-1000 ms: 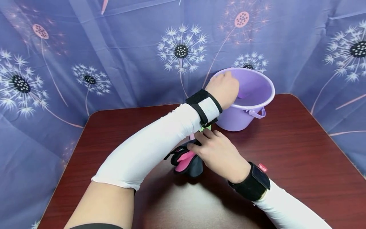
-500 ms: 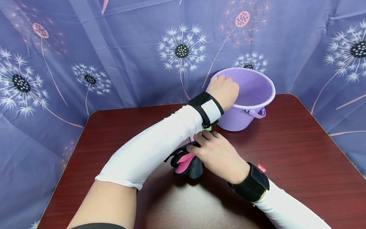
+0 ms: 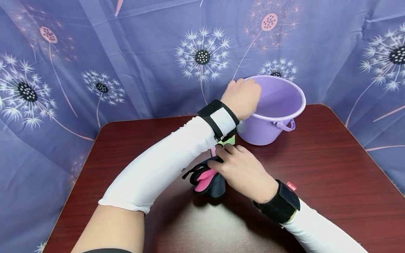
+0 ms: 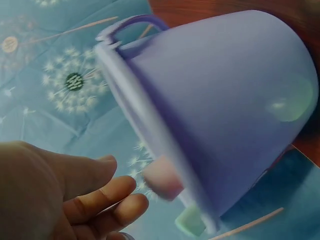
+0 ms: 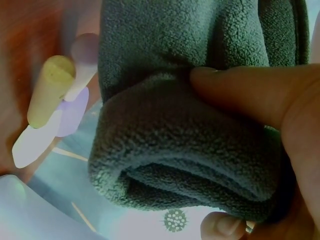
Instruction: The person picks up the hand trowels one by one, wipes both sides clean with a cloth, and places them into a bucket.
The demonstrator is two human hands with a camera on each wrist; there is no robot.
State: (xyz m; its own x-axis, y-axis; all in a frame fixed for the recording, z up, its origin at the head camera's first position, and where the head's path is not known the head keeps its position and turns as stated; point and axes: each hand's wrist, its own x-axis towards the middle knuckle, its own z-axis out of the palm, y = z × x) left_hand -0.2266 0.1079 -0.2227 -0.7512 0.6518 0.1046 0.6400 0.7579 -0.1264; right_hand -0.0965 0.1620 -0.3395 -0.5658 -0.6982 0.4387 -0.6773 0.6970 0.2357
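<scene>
My left hand is at the left rim of a purple bucket. In the left wrist view its thumb and fingers are apart, with nothing between them. Just beyond the fingertips, a blurred pinkish piece and a pale green piece overlap the bucket rim. My right hand grips a dark fleecy fabric piece with a bright pink lining. The right wrist view shows the thumb pressing into its thick folded edge, a finger below it.
Beside the fabric, a yellow cylinder, a white piece and a purple piece lie close together. A green piece sits partly behind my left wrist on the dark red table. A patterned blue curtain hangs behind.
My left hand has shifted slightly left at the bucket rim, and more of the green piece shows. My right hand keeps its hold on the fabric, almost still.
</scene>
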